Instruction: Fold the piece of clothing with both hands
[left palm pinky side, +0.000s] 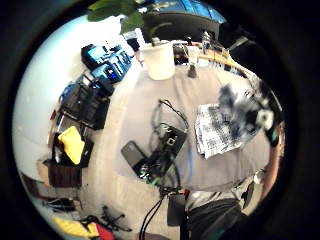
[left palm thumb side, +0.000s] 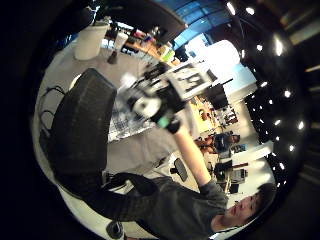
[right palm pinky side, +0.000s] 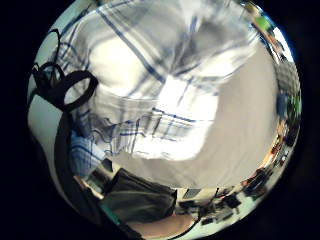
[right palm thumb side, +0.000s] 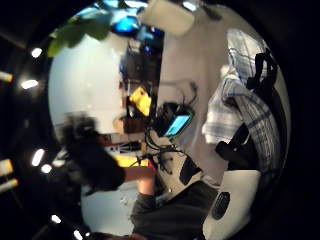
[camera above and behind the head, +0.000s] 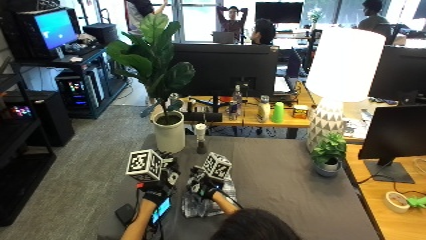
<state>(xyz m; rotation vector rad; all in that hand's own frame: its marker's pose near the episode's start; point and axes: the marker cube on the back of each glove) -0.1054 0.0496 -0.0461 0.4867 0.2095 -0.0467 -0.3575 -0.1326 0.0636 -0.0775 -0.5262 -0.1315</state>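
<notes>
Plaid shirt (camera above and behind the head: 212, 199) lay folded on the grey table (camera above and behind the head: 286, 175), directly beneath the right hand (camera above and behind the head: 203, 186), whose fingers curled into its cloth. Left hand (camera above and behind the head: 158, 189) hovered just beside it; finger state could not be told.

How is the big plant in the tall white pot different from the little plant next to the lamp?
The big plant has broad leaves rising high above the table, while the little plant is a low, bushy clump. The big plant grows from a tall white pot; the little plant sits in a short, rounded grey pot. The big one stands at the table's far left, the little one at its right, beside the lamp. Both are green and stand on the grey table.
</notes>
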